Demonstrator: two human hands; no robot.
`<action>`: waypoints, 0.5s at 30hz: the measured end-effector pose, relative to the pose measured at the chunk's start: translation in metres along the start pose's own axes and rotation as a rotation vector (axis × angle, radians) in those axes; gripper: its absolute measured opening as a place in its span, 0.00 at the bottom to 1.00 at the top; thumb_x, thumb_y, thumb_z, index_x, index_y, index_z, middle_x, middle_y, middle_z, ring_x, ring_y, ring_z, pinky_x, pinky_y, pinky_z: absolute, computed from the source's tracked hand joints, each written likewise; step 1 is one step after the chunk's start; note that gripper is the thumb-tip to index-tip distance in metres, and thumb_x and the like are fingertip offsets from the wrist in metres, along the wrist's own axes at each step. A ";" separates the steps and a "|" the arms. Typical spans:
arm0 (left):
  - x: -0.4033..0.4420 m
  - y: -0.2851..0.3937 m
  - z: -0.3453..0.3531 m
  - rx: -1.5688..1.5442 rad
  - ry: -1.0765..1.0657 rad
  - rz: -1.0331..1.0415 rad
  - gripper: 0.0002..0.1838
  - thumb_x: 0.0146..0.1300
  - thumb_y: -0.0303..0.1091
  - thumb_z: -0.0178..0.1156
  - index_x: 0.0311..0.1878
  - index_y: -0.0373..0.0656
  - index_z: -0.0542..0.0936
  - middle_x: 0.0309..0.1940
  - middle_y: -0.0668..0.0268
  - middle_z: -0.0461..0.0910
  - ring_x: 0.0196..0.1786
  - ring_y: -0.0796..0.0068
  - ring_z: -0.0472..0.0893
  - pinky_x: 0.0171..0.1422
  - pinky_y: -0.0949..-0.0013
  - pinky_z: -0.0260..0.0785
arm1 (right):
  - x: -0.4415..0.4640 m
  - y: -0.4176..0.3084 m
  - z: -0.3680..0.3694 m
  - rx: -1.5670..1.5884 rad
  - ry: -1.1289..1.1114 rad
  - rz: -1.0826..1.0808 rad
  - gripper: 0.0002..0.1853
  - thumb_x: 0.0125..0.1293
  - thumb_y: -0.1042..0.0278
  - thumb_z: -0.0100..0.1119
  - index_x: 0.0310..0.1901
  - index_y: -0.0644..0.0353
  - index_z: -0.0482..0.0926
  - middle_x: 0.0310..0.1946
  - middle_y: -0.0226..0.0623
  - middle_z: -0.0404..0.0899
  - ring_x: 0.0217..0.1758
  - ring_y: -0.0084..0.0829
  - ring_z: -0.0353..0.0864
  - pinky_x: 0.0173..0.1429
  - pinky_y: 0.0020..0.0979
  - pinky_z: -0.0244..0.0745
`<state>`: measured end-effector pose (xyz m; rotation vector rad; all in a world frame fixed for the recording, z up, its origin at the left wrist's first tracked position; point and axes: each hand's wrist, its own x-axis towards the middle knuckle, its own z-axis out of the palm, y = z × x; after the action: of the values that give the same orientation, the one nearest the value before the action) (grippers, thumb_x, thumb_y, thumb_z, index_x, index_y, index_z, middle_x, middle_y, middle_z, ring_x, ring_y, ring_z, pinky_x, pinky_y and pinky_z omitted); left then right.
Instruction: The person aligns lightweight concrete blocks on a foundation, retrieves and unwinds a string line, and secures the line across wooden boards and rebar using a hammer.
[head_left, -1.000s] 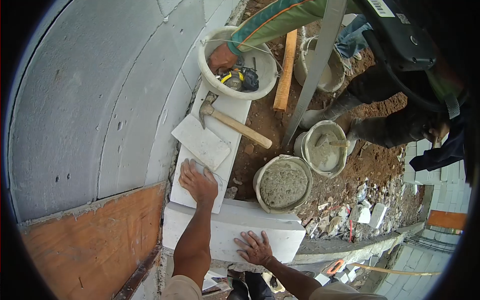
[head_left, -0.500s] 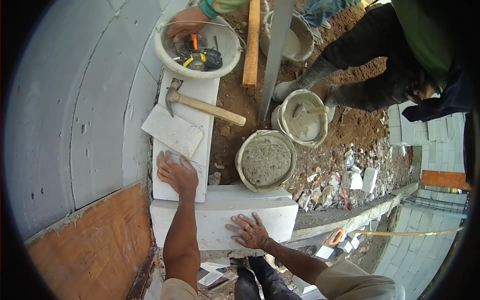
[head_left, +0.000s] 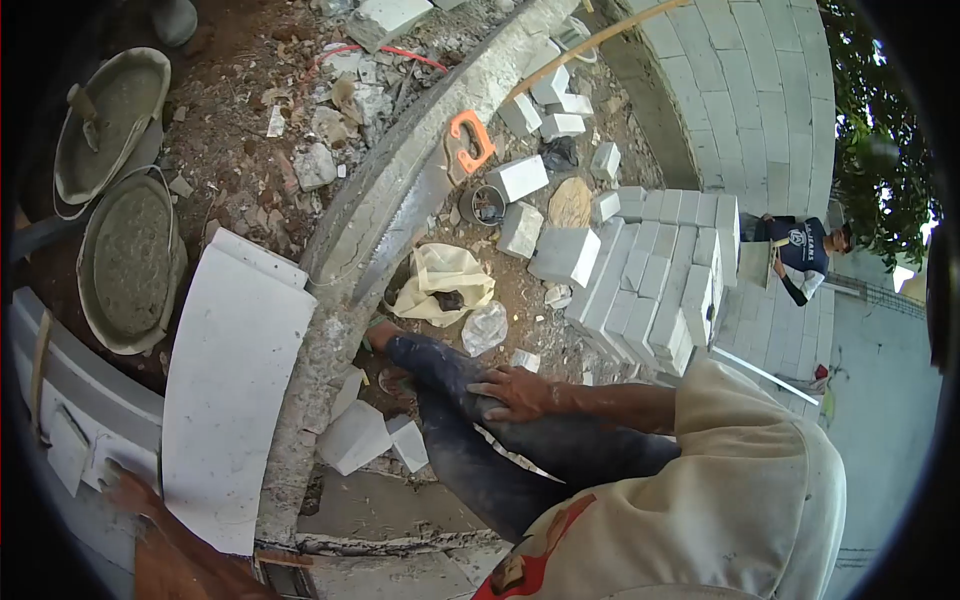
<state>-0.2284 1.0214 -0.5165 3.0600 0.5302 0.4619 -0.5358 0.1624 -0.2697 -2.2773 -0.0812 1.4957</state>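
My left hand (head_left: 130, 492) rests with fingers stretched on a pale block (head_left: 110, 440), at the lower left. Close to its fingertips lies a small flat block piece (head_left: 68, 450), and a hammer (head_left: 40, 375) shows its wooden handle just beyond. To the right of this hand a large white block (head_left: 235, 390) lies along a concrete ledge. My right hand (head_left: 512, 393) lies on my trouser leg with its fingers apart, holding nothing.
Mortar fills a bucket (head_left: 130, 265); another bucket (head_left: 110, 120) holds a trowel. An orange-handled handsaw (head_left: 470, 142) leans by the concrete ledge (head_left: 340, 240). Beyond are a sack (head_left: 440, 285), loose blocks, a block stack (head_left: 650, 270) and a person (head_left: 800, 255) holding a board-like object.
The view has swung to the right. My right hand has left the white block and now lies on my leg. My left hand still touches the pale block.
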 end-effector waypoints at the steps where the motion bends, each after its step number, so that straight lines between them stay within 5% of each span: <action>1: -0.019 0.032 -0.044 -0.008 0.069 -0.035 0.45 0.74 0.66 0.62 0.73 0.30 0.74 0.69 0.40 0.75 0.73 0.37 0.72 0.76 0.39 0.68 | -0.020 0.029 0.024 0.224 0.082 0.034 0.35 0.79 0.44 0.55 0.81 0.51 0.66 0.77 0.49 0.68 0.78 0.56 0.68 0.80 0.52 0.66; 2: -0.048 0.141 -0.125 -0.035 0.093 -0.057 0.44 0.75 0.66 0.60 0.73 0.30 0.73 0.68 0.40 0.75 0.72 0.39 0.73 0.78 0.40 0.65 | -0.033 0.050 0.044 0.442 0.165 0.065 0.35 0.80 0.41 0.53 0.80 0.53 0.68 0.77 0.51 0.69 0.78 0.57 0.69 0.80 0.52 0.67; 4: -0.117 0.244 -0.204 -0.122 0.108 0.084 0.40 0.76 0.58 0.63 0.75 0.32 0.71 0.69 0.42 0.72 0.73 0.42 0.71 0.78 0.42 0.66 | -0.050 0.075 0.070 0.536 0.111 0.217 0.32 0.80 0.42 0.53 0.76 0.54 0.72 0.72 0.54 0.74 0.75 0.57 0.73 0.77 0.52 0.70; 7: -0.246 0.389 -0.304 -0.437 -0.246 -0.052 0.35 0.79 0.47 0.62 0.78 0.33 0.66 0.72 0.43 0.69 0.76 0.42 0.69 0.81 0.44 0.62 | -0.076 0.101 0.094 0.543 0.071 0.362 0.29 0.79 0.42 0.54 0.67 0.58 0.80 0.60 0.60 0.83 0.66 0.60 0.81 0.71 0.53 0.75; 8: -0.293 0.397 -0.312 -0.452 -0.361 0.103 0.34 0.78 0.43 0.62 0.78 0.34 0.65 0.75 0.42 0.65 0.79 0.42 0.66 0.83 0.43 0.59 | -0.078 0.108 0.105 0.476 0.115 0.368 0.28 0.78 0.41 0.55 0.62 0.59 0.83 0.54 0.63 0.86 0.60 0.61 0.85 0.67 0.54 0.78; 10: -0.373 0.448 -0.361 -0.480 -0.797 0.102 0.37 0.73 0.31 0.65 0.81 0.33 0.61 0.80 0.42 0.59 0.83 0.41 0.58 0.88 0.43 0.49 | -0.062 0.147 0.144 0.439 0.189 0.310 0.25 0.75 0.45 0.59 0.57 0.60 0.84 0.48 0.59 0.88 0.56 0.62 0.86 0.61 0.56 0.80; 12: -0.448 0.473 -0.390 -0.470 -1.164 0.120 0.43 0.67 0.36 0.70 0.80 0.31 0.62 0.81 0.40 0.56 0.84 0.36 0.57 0.85 0.40 0.54 | -0.038 0.176 0.134 0.422 0.302 0.329 0.22 0.73 0.49 0.60 0.54 0.60 0.85 0.45 0.58 0.89 0.53 0.61 0.88 0.60 0.56 0.81; 15: -0.537 0.488 -0.407 -0.447 -1.399 0.064 0.45 0.65 0.39 0.73 0.80 0.32 0.63 0.80 0.40 0.59 0.82 0.37 0.60 0.84 0.42 0.58 | 0.006 0.203 0.079 0.401 0.347 0.437 0.16 0.73 0.57 0.63 0.54 0.57 0.87 0.47 0.54 0.89 0.54 0.58 0.88 0.58 0.53 0.82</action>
<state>-0.6680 0.3654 -0.2554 2.1773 0.1751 -1.2681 -0.6393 0.0024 -0.3764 -2.2567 0.7873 1.1374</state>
